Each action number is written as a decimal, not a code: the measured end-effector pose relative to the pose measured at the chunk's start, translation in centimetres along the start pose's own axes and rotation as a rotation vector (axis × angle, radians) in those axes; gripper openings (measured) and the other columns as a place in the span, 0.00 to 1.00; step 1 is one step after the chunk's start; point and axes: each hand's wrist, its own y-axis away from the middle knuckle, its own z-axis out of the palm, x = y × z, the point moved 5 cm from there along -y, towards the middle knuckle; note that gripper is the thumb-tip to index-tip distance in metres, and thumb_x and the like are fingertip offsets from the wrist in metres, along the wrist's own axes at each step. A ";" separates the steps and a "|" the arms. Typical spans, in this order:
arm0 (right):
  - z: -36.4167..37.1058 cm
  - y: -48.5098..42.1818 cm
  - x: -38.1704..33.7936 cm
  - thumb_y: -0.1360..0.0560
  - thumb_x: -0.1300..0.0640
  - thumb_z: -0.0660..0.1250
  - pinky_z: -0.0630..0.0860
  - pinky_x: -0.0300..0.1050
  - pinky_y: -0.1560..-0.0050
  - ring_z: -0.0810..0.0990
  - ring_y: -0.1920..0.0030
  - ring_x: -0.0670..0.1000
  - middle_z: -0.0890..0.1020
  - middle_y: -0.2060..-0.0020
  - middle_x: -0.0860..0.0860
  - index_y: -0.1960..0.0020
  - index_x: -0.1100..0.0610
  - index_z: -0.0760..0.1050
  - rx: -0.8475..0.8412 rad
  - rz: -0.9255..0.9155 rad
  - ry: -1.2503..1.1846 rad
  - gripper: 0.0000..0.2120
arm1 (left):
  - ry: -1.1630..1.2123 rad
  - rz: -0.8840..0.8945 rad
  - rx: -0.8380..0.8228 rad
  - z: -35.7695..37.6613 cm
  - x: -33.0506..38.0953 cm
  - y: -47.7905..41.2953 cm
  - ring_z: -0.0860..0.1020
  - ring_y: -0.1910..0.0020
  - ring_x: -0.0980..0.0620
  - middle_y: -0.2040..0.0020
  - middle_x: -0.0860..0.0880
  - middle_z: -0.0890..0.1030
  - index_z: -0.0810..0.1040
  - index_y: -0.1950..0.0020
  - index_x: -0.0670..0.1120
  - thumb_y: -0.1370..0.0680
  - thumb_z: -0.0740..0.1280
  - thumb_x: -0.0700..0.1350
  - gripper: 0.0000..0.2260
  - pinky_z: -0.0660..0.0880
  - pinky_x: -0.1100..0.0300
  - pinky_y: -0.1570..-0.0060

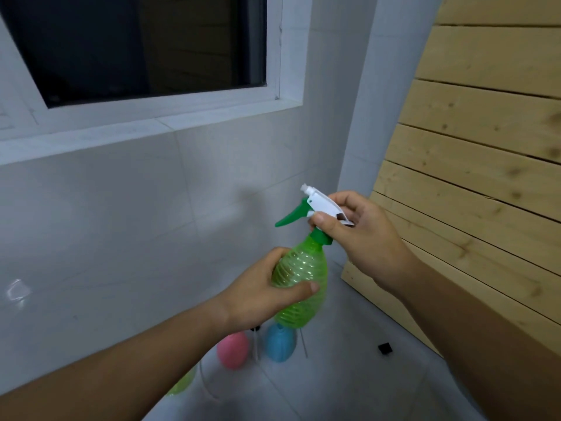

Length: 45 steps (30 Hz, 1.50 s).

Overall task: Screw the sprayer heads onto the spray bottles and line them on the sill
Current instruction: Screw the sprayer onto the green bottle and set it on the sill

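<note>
Ribbed translucent green bottle [299, 278], white-green sprayer head [318, 208].

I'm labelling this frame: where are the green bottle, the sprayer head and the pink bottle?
green bottle [299, 276], head view, ribbed body.
sprayer head [321, 205], head view, white top shell.
pink bottle [232, 349], head view, rounded side.

Your backdrop: dark window pane [136, 44] in a white frame [288, 56], set into a white tiled wall [106, 223]. Pale wooden slat panel [485, 147] leans at the right, its lower edge meeting the white tiled floor [349, 390]. Small black square piece [385, 348] lies on the floor near the panel, maybe a cap or clip, too small to tell
</note>
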 end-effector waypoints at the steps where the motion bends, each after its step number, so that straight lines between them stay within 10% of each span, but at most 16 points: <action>1: -0.1 -0.1 0.2 0.26 0.58 0.73 0.81 0.48 0.52 0.83 0.57 0.50 0.86 0.54 0.56 0.46 0.59 0.77 -0.027 0.009 0.003 0.11 | -0.006 -0.007 0.004 -0.1 -0.1 0.0 0.85 0.44 0.50 0.44 0.47 0.86 0.77 0.37 0.49 0.26 0.78 0.50 0.20 0.83 0.49 0.42; 11: -0.3 -0.1 1.8 0.24 0.65 0.70 0.78 0.52 0.37 0.84 0.44 0.52 0.87 0.48 0.53 0.40 0.56 0.75 -0.244 0.068 0.071 0.14 | -0.030 -0.025 -0.035 0.0 -0.5 -0.3 0.87 0.48 0.51 0.47 0.48 0.87 0.80 0.39 0.50 0.26 0.78 0.49 0.17 0.84 0.56 0.48; 23: 0.5 -0.1 1.9 0.26 0.54 0.72 0.73 0.31 0.58 0.79 0.61 0.37 0.79 0.58 0.44 0.44 0.50 0.73 -0.251 0.022 0.278 0.13 | -0.023 -0.024 -0.047 0.1 -0.2 -0.1 0.87 0.48 0.50 0.47 0.48 0.87 0.81 0.41 0.52 0.30 0.77 0.55 0.20 0.84 0.53 0.46; 28: -0.1 -0.1 2.0 0.24 0.59 0.70 0.79 0.44 0.42 0.83 0.46 0.48 0.84 0.48 0.52 0.39 0.52 0.76 -0.286 0.087 0.059 0.14 | -0.018 -0.033 -0.056 0.1 0.1 -0.2 0.87 0.48 0.52 0.48 0.50 0.88 0.81 0.41 0.52 0.26 0.77 0.52 0.16 0.83 0.55 0.47; 33: 0.3 0.0 2.4 0.26 0.54 0.73 0.79 0.42 0.51 0.82 0.57 0.42 0.83 0.58 0.46 0.45 0.49 0.77 -0.210 0.039 0.192 0.11 | -0.033 -0.040 -0.074 0.5 0.0 0.0 0.87 0.47 0.52 0.47 0.50 0.88 0.81 0.40 0.53 0.28 0.77 0.54 0.18 0.83 0.49 0.42; 45: -0.3 0.1 2.2 0.25 0.57 0.72 0.79 0.45 0.45 0.83 0.50 0.47 0.84 0.49 0.56 0.40 0.52 0.77 -0.277 0.102 0.048 0.14 | -0.012 -0.054 -0.053 0.9 0.3 0.1 0.87 0.48 0.51 0.47 0.49 0.88 0.80 0.40 0.51 0.26 0.77 0.53 0.17 0.84 0.49 0.44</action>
